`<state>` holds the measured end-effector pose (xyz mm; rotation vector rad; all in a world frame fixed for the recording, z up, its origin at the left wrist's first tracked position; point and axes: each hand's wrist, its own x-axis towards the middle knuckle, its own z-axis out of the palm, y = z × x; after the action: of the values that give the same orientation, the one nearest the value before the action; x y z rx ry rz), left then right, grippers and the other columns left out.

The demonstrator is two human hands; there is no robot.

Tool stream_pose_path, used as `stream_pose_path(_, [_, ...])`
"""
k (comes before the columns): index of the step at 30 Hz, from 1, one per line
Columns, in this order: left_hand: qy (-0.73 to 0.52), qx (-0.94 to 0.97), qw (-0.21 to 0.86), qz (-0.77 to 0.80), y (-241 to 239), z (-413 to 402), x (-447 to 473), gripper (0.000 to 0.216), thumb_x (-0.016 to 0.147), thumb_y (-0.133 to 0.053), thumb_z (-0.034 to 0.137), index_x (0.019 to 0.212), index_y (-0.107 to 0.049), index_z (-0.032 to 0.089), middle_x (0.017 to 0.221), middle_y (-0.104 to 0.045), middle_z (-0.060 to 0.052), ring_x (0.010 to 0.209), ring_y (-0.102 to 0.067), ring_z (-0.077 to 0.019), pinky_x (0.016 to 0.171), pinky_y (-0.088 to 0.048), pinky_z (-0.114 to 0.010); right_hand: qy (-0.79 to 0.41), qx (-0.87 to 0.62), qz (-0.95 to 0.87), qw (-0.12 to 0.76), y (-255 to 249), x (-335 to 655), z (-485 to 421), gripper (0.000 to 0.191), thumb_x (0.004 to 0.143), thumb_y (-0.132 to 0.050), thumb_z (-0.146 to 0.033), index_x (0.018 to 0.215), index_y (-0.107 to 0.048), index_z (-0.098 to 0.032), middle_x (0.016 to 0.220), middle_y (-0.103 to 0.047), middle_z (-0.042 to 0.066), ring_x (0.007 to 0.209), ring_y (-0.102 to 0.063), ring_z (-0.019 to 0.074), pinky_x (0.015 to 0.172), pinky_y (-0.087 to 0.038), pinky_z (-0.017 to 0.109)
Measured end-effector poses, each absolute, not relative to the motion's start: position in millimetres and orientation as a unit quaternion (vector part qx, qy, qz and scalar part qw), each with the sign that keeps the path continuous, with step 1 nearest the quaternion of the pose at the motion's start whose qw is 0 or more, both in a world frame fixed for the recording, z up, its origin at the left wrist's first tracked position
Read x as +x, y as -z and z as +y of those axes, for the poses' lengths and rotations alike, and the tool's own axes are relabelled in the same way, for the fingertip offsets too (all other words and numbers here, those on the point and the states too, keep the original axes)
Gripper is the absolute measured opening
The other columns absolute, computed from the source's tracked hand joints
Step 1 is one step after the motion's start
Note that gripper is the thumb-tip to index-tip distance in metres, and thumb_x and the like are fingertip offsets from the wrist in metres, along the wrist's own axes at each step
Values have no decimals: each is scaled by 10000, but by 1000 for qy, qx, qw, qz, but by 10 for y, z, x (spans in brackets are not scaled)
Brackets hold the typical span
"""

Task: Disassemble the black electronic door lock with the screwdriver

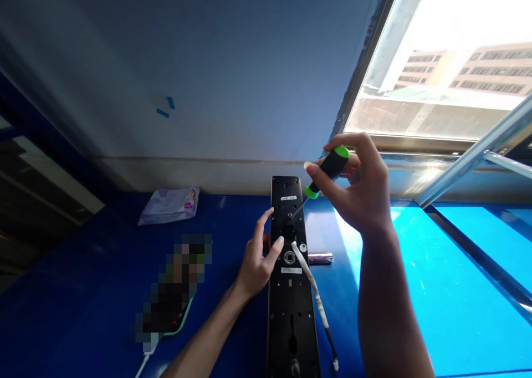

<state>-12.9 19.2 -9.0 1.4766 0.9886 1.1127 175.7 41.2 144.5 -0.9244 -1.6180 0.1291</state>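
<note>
A long black door lock panel lies back side up in front of me. It bears screw holes, labels and a square-holed round hub. My left hand grips its left edge, thumb on the black face and index finger along the side. My right hand holds a green-and-black screwdriver by the handle, above the panel. The shaft slants down to the left, its tip at the panel's upper part; I cannot tell whether it sits in a screw. A white-sleeved cable runs from the panel to a small white plug.
A rose-gold handle sticks out beneath the panel's right side. On the blue table lie a phone with a white charging cable and a pale purple packet. A wall rises behind, with a window and metal rail at right.
</note>
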Motion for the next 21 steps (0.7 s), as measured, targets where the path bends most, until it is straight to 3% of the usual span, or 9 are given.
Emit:
stream_pose_path(4, [-389,656,484,430,-64,211,-219,716,1038,-558,407,1670,-247,285,1022,-781,-31,848,-745,-225,834,-581,-354,-50,-384,-691,611,-1467,1677,410,277,845,-807,-239,1038,-611,-266,815,-734,-33,707,-726,172,619,-590,337])
stream_pose_path(9, [-303,708,433,468,-245,268,-358,709,1047,-540,445,1681,-249,315,707,-665,55,663,-670,-200,670,-520,-301,-28,-363,-691,625,-1477,1559,387,251,867,-790,-224,1038,-611,-265,795,-730,-35,647,-711,160,546,-561,327])
stream_pose_path(12, [-293,720,431,457,-275,324,-395,729,1032,-567,442,1678,-254,315,794,-716,38,719,-705,-199,687,-525,-292,15,-358,-675,645,-1470,1495,376,248,872,-797,-211,1027,-613,-267,814,-715,-22,667,-715,163,514,-530,312])
stream_pose_path(17, [-286,720,448,447,-280,428,-396,767,1015,-591,454,1683,-236,329,918,-769,9,802,-752,-210,761,-556,-307,100,-334,-647,678,-1441,1423,395,232,883,-787,-186,1037,-642,-282,897,-672,0,753,-721,181,612,-583,336])
stream_pose_path(21, [-248,740,425,459,-328,473,-420,798,1006,-592,459,1697,-207,357,946,-779,-3,857,-759,-235,800,-553,-330,133,-357,-594,708,-1446,1371,388,178,897,-777,-231,1002,-638,-269,805,-612,-15,620,-642,136,507,-518,301])
